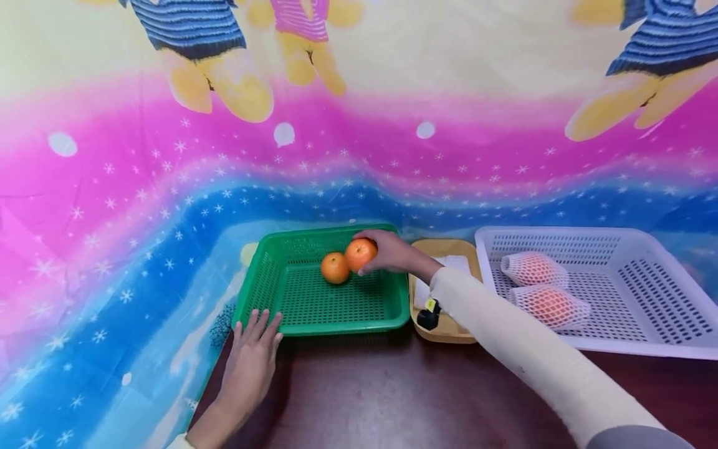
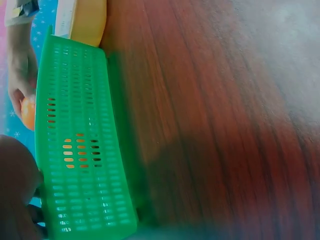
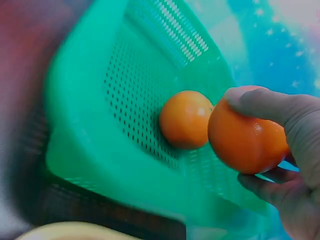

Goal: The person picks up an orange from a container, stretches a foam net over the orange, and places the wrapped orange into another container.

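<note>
My right hand (image 1: 389,251) grips an orange (image 1: 361,254) over the right half of a green plastic basket (image 1: 268,293). In the right wrist view the thumb and fingers curl around this orange (image 3: 247,132). A second orange (image 1: 335,268) lies on the basket's perforated floor, just left of the held one in the head view. The left hand (image 1: 253,355) rests at the basket's near left corner, fingers straight and spread on the rim. Through the slots of the green basket wall (image 2: 82,190), the left wrist view shows bits of orange.
Right of the green basket stands a small tan tray (image 1: 449,335) with a white cloth (image 1: 455,264) and a black object (image 1: 428,318) with a yellow tag. Farther right, a white basket (image 1: 634,342) holds two fruits in foam nets (image 1: 550,307). A patterned cloth (image 1: 359,143) hangs behind.
</note>
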Available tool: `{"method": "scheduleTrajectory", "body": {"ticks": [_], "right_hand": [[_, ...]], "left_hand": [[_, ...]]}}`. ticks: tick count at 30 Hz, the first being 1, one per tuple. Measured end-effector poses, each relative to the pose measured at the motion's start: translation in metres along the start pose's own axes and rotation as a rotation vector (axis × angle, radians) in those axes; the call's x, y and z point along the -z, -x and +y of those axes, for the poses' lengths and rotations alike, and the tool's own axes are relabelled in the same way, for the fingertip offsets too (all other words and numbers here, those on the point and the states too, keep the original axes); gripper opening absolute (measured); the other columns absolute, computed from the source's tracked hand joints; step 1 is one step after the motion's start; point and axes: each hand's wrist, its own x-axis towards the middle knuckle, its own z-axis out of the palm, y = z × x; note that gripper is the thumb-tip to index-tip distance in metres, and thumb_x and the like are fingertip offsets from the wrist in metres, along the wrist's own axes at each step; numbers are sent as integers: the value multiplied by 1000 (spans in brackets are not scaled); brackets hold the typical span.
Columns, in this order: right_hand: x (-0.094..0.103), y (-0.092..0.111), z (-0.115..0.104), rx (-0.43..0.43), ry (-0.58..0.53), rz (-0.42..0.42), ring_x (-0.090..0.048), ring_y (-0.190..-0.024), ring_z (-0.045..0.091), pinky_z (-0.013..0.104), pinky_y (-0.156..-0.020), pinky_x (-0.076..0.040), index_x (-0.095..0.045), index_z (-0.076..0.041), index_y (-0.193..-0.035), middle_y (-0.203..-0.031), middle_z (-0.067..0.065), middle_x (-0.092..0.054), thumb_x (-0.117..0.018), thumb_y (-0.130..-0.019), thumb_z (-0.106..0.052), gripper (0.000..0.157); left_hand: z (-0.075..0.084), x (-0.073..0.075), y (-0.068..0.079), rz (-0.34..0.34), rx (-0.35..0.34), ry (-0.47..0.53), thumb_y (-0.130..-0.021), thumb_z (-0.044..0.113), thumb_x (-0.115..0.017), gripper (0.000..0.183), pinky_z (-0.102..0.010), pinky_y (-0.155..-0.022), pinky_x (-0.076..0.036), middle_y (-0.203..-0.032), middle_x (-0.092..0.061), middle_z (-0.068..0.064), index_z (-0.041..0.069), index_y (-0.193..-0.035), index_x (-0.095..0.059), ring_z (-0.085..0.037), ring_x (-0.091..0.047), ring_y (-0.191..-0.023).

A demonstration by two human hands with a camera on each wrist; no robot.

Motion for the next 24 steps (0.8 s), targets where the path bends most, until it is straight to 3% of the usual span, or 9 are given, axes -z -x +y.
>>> {"method": "scheduleTrajectory", "body": {"ticks": [3,8,12,16,24], "right_hand": [[11,16,-28,-56,28,-3,-56,-126,34,48,-97,-54,-47,-9,-152,-150,16,-52,-88,-82,-24,83],[16,37,-34,-50,-34,2,-53,-129,30,46,-98,-54,-49,-16,-151,-147,10,-53,-91,-78,-30,85],[15,53,-43,-32,-79,-13,-54,-129,28,45,-99,-55,-50,-19,-150,-145,6,-55,-92,-77,-35,86],[12,69,-51,-15,-109,-19,-54,-131,28,44,-98,-56,-51,-19,-149,-143,5,-57,-92,-75,-33,85],[14,92,-62,10,-236,-38,-53,-131,27,37,-94,-60,-51,-17,-148,-142,4,-56,-90,-77,-29,82]], "left_hand": [[4,1,-5,28,-8,28,-104,16,-60,42,-67,-116,-33,-146,-56,-25,-1,-142,-58,-43,-49,-141],[18,5,-22,95,-22,203,-106,17,-56,40,-64,-109,-43,-144,-59,-22,0,-142,-58,-42,-54,-136],[41,14,-43,36,20,428,-108,28,-53,48,-58,-105,-49,-149,-56,-15,10,-152,-47,-38,-55,-135],[69,18,-65,-24,-10,610,-103,29,-62,57,-52,-103,-53,-150,-54,-10,13,-154,-42,-32,-56,-135],[114,18,-88,-120,-26,846,-92,31,-75,72,-51,-105,-52,-152,-49,-4,17,-155,-42,-28,-53,-138]]}}
